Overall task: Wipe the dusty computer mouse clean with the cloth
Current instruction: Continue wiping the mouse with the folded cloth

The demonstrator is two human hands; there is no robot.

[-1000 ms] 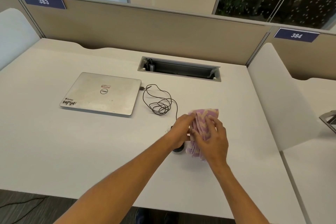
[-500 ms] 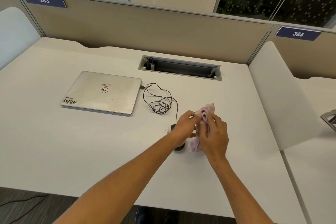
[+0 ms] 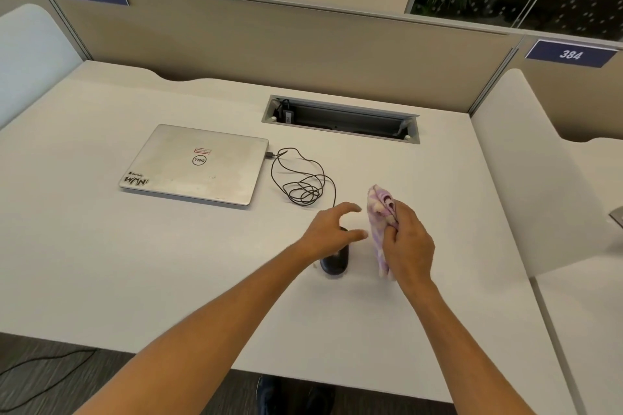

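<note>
A black wired computer mouse (image 3: pixel 335 261) lies on the white desk (image 3: pixel 168 263), its front half hidden under my left hand (image 3: pixel 332 229). That hand hovers just over the mouse with fingers spread, holding nothing. My right hand (image 3: pixel 406 242) is to the right of the mouse, closed around a bunched pink and lilac cloth (image 3: pixel 379 216) that stands upright off the desk. The mouse's black cable (image 3: pixel 303 184) runs in loose coils to the laptop.
A closed silver laptop (image 3: pixel 195 165) lies at the left of the desk. A recessed cable tray (image 3: pixel 340 120) is set into the desk behind. Beige partition panels stand at the back, and a white divider (image 3: pixel 526 178) borders the right side.
The cloth has been gathered from a flat sheet into a bunch held by my right hand alone. My left hand let go of it, opened, and moved left over the mouse.
</note>
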